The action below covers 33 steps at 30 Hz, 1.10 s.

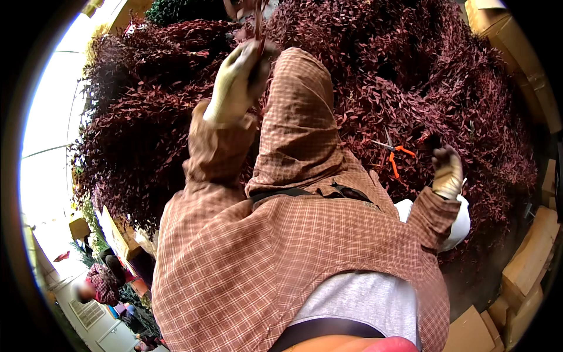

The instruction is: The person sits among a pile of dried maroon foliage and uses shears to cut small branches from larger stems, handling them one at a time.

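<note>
My left hand, in a pale work glove with a dark palm, is raised at the top middle. Dark red leafy stems rise out of its closed fingers, blurred by motion. To the right, my right hand wears a similar glove, its fingers loosely bent and nothing visible in them. It hovers over a large heap of dark red foliage. Pruning snips with orange handles lie with spread blades on this heap, a little left of my right hand.
Cardboard boxes line the right rim. A white object is partly hidden behind my right sleeve. Green foliage shows at the top. Another person in a checked shirt is at the lower left, near boxes and greenery.
</note>
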Each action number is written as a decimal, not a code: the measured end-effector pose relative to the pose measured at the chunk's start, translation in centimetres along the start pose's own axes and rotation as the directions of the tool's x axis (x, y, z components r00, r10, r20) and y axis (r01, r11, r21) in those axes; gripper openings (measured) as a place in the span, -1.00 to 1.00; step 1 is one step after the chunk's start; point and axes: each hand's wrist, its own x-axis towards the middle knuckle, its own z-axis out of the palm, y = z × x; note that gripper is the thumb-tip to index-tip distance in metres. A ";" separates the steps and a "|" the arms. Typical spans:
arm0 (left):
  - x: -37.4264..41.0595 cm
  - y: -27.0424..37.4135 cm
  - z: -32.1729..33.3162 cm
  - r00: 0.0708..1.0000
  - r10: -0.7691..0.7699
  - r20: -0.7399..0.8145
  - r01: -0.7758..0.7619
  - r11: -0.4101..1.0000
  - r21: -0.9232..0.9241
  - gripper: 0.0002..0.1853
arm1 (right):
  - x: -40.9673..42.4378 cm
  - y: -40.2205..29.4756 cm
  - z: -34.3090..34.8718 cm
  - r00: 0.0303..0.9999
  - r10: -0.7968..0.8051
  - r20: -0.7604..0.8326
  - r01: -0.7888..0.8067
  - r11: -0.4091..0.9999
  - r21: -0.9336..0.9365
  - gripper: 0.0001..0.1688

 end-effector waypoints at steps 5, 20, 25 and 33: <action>-7.2 -3.2 -7.6 0.927 -0.327 0.184 0.317 0.945 0.084 -0.72 | 0.2 3.8 8.3 0.863 0.149 0.482 -0.163 0.987 -0.014 -0.59; -13.3 -13.4 -19.7 0.983 -0.173 -0.054 0.164 0.728 0.666 -0.79 | -2.9 3.2 10.4 0.753 0.403 0.521 -0.504 0.861 0.062 -0.65; -12.4 -14.6 -20.4 0.992 -0.124 0.027 0.069 0.706 0.705 -0.76 | -3.2 2.8 7.7 0.909 0.267 0.321 -0.245 0.963 -0.109 -0.74; -12.5 -16.0 -19.9 0.982 -0.187 0.012 0.137 0.761 0.634 -0.79 | -3.3 2.8 7.3 0.927 0.258 0.273 -0.203 0.956 -0.213 -0.75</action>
